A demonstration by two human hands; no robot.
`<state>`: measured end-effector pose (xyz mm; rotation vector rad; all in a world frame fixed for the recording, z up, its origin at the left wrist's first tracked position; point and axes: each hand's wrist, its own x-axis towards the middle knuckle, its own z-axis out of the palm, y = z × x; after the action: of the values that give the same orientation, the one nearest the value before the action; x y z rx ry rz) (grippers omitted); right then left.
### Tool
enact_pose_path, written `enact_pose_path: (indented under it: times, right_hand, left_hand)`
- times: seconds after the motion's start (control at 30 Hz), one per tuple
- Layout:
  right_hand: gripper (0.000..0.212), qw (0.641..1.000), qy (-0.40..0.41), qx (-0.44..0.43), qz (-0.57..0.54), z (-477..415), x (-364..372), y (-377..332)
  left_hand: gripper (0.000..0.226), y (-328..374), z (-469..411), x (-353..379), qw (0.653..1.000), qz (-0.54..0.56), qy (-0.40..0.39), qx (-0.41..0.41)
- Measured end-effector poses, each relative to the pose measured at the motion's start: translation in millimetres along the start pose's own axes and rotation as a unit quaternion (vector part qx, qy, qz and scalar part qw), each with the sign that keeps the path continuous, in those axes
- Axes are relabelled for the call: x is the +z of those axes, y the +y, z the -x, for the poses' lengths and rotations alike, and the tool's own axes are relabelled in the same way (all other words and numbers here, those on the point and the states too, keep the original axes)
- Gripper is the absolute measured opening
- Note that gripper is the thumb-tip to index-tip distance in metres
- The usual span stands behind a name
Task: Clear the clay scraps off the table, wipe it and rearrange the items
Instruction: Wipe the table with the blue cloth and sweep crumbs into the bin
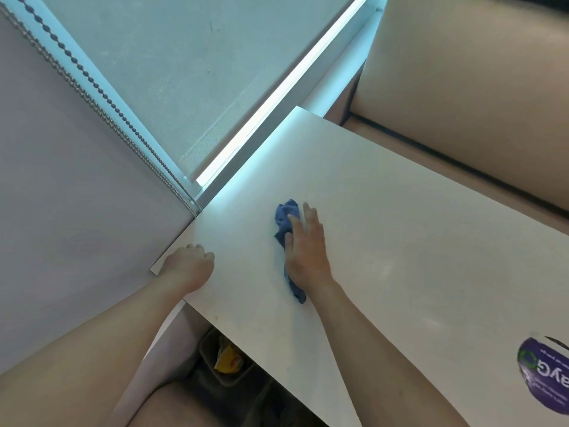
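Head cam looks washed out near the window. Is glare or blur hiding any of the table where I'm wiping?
Head view: cyan glare from the window strip washes only the far edge of the table. The surface around the cloth and right hand reads clearly. The purple pack at the frame's right edge is smeared. The whole frame is tilted.

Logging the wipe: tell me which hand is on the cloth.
The right hand, flat on the blue cloth; the left hand rests curled at the table corner, apart from it.
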<state>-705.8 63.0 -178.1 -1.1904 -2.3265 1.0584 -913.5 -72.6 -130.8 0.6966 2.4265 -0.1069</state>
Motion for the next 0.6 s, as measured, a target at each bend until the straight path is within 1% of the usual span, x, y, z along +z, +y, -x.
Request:
enact_pose_path:
  times: [0.07,0.13,0.23,0.33,0.43,0.5,0.53,0.6]
  right_hand:
    - [0.06,0.992,-0.078,0.014,0.099,1,12,9]
    - [0.071,0.982,-0.114,0.019,0.15,3,19,15]
    - [0.076,0.976,-0.111,-0.006,0.188,2,24,14]
    - [0.072,0.967,-0.104,-0.033,0.232,-5,26,6]
    - [0.062,0.97,-0.074,-0.045,0.229,-17,24,2]
    - [0.068,0.975,-0.086,-0.049,0.197,-23,23,-1]
    - [0.07,0.975,-0.107,-0.062,0.183,-24,23,0]
    - [0.068,0.969,-0.117,-0.093,0.198,-22,27,8]
  left_hand:
    - [0.036,1,-3,5,1.0,-0.012,-0.007,-0.002]
    - [0.039,2,-3,8,0.999,-0.043,-0.016,-0.002]
    - [0.05,1,-1,8,0.995,-0.09,-0.035,0.007]
    - [0.062,0,0,7,0.994,-0.101,-0.045,0.025]
    - [0.063,-3,-1,8,0.992,-0.111,-0.047,0.03]
    - [0.062,-2,-2,8,0.991,-0.119,-0.044,0.034]
    - [0.062,-1,-2,7,0.991,-0.123,-0.043,0.035]
    - [0.059,2,-2,7,0.989,-0.135,-0.036,0.046]
